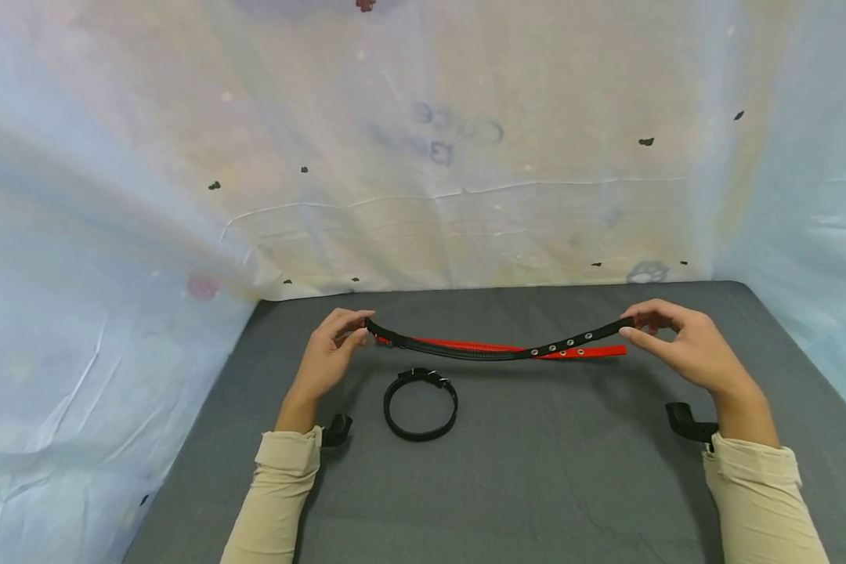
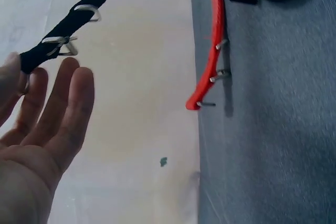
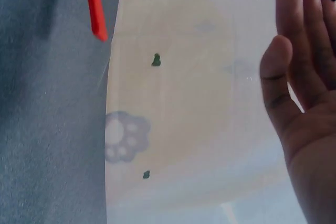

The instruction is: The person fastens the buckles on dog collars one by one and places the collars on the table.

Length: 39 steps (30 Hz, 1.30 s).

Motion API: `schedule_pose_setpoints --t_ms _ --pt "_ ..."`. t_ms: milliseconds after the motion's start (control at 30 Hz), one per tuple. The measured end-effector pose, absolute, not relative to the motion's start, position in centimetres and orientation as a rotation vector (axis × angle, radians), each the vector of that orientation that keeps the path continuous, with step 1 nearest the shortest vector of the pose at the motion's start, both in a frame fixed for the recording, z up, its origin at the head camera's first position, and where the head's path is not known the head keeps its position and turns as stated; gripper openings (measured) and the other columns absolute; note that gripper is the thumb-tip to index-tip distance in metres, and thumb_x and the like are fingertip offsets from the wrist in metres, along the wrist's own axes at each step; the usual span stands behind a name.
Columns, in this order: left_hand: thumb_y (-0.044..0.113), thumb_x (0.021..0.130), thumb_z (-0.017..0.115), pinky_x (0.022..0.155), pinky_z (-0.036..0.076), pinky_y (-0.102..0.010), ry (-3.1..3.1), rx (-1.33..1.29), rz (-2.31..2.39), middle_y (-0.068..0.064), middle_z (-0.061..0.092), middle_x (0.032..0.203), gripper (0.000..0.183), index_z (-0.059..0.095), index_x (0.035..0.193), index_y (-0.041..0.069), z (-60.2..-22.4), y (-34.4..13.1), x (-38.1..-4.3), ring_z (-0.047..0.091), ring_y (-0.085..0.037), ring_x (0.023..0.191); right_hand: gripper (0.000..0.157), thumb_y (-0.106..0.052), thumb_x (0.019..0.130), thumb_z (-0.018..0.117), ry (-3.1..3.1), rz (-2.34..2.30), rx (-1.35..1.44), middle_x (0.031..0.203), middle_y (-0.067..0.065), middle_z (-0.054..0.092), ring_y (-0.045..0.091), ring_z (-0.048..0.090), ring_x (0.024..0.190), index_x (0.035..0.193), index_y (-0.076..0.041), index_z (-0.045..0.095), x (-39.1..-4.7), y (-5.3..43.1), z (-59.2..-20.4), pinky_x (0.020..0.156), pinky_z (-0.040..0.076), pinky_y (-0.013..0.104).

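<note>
One black strap (image 1: 468, 355) is pinched at its ends by the fingers of left hand (image 1: 327, 354) and right hand (image 1: 698, 352); backdrop lettering (image 1: 440, 153) is blurred

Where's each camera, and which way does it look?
Head: on the head, facing forward and down at the black strap; left hand, right hand and sleeves show.
Left wrist: on that wrist, toward the strap's metal fittings and the sheet; left hand shows.
Right wrist: on that wrist, toward the sheet's paw print; right hand shows.
Both wrist views share the red strap.
</note>
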State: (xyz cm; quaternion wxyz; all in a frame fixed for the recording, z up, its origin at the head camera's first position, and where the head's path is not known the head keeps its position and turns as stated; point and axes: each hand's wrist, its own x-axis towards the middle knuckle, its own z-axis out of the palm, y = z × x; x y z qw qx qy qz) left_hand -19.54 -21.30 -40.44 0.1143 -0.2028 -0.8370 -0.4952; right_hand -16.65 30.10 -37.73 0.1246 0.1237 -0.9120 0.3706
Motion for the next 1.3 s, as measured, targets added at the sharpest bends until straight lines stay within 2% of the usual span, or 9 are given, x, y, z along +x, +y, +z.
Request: schedule_pose_setpoints --t_ms 100,233,367,467,667,833,1067,1200,1300 --pt "0.01 0.102 0.055 0.085 0.057 -0.028 -2.39 -0.601 -1.486 -0.011 0.057 0.119 0.03 0.062 0.13 0.008 -40.2 -21.0 -19.5 0.066 -0.014 0.093 0.023 -0.016 0.09 0.075 -2.608 1.123 0.374 0.101 -0.022 0.062 -0.01 0.056 0.09 0.112 -0.017 0.07 -16.7 29.7 -37.6 0.076 0.041 0.009" --pt "0.003 0.101 0.052 0.087 0.057 -0.027 -2.266 -0.651 -1.584 -0.017 0.062 0.117 0.028 0.06 0.128 0.002 -40.0 -20.6 -19.4 0.068 -0.014 0.095 0.025 -0.01 0.091 0.073 -2.537 1.186 0.421 0.107 -0.026 0.065 -0.013 0.059 0.096 0.115 -0.014 0.068 -16.6 29.0 -37.4 0.08 0.04 0.006" --pt "0.002 0.102 0.049 0.086 0.059 -0.033 -2.121 -0.695 -1.756 -0.007 0.067 0.115 0.027 0.057 0.127 -0.004 -39.8 -20.4 -19.1 0.069 -0.01 0.103 0.028 -0.005 0.093 0.069 -2.484 1.23 0.51 0.112 -0.026 0.068 -0.013 0.06 0.101 0.119 -0.013 0.065 -16.5 27.9 -36.8 0.082 0.039 0.008" --pt "0.003 0.103 0.048 0.082 0.061 -0.037 -2.013 -0.728 -1.904 -0.001 0.066 0.116 0.027 0.056 0.128 -0.006 -39.6 -20.3 -18.8 0.071 -0.014 0.106 0.029 -0.001 0.095 0.065 -2.449 1.252 0.597 0.114 -0.025 0.069 -0.012 0.06 0.105 0.122 -0.009 0.06 -16.5 27.1 -36.5 0.082 0.039 0.009" --pt "0.002 0.102 0.051 0.081 0.061 -0.042 -1.868 -0.715 -2.099 -0.013 0.064 0.117 0.026 0.057 0.127 -0.002 -39.4 -19.9 -18.5 0.071 -0.022 0.106 0.027 0.007 0.1 0.05 -2.353 1.4 0.817 0.12 -0.015 0.071 -0.003 0.065 0.107 0.125 0.0 0.044 -17.0 25.9 -36.4 0.082 0.047 0.011" --pt "0.001 0.101 0.054 0.085 0.06 -0.043 -1.786 -0.586 -2.243 -0.01 0.065 0.116 0.029 0.057 0.129 0.004 -39.1 -19.3 -18.3 0.07 -0.023 0.106 0.026 0.005 0.103 0.042 -2.276 1.543 0.888 0.117 -0.008 0.073 0.004 0.071 0.098 0.129 0.001 0.036 -17.4 25.1 -36.7 0.077 0.054 0.017" --pt "-0.005 0.097 0.056 0.085 0.06 -0.035 -1.71 -0.471 -2.364 -0.011 0.065 0.116 0.031 0.057 0.127 0.002 -38.8 -19.1 -18.1 0.071 -0.022 0.106 0.034 0.004 0.103 0.044 -2.303 1.531 0.872 0.109 -0.018 0.072 0.001 0.071 0.093 0.136 0.0 0.036 -17.6 24.4 -37.0 0.065 0.056 0.024" --pt "-0.011 0.095 0.056 0.083 0.06 -0.032 -1.659 -0.454 -2.407 -0.011 0.066 0.113 0.032 0.059 0.125 0.0 -38.6 -19.1 -17.9 0.071 -0.022 0.104 0.038 0.005 0.102 0.047 -2.308 1.561 0.839 0.106 -0.018 0.073 0.001 0.07 0.093 0.138 -0.001 0.039 -17.6 24.0 -37.0 0.065 0.056 0.024" --pt "-0.014 0.095 0.053 0.083 0.06 -0.031 -1.626 -0.487 -2.431 -0.01 0.068 0.111 0.032 0.06 0.124 0.0 -38.5 -19.1 -17.9 0.071 -0.022 0.104 0.034 0.004 0.101 0.051 -2.323 1.554 0.792 0.105 -0.016 0.074 0.002 0.069 0.088 0.134 0.0 0.047 -17.5 23.7 -36.9 0.066 0.054 0.022"
